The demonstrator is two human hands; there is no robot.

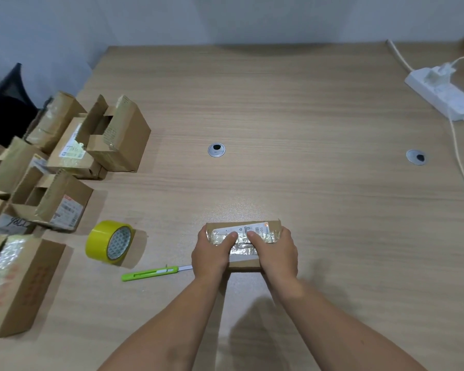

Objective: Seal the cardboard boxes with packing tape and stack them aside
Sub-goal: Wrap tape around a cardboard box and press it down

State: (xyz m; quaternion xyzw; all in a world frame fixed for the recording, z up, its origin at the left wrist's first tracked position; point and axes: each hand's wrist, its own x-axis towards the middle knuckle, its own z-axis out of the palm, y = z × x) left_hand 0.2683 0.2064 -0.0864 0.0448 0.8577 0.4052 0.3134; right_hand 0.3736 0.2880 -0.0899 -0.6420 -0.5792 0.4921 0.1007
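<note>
A small flat cardboard box [252, 228] with a white label and shiny clear tape on top lies on the wooden table in front of me. My left hand [210, 254] grips its left end, thumb pressed on the taped top. My right hand [275, 253] grips its right end, thumb also on the tape. A roll of yellow packing tape [109, 241] stands on edge to the left of the box. A green utility knife [150, 273] lies just left of my left hand, its blade out and pointing toward that hand.
Several cardboard boxes [65, 156], some with open flaps, crowd the table's left edge. A white power strip [442, 95] with cables lies at the far right. Two round cable grommets [216, 150] sit in the tabletop [306, 116]. A dark chair stands at far left.
</note>
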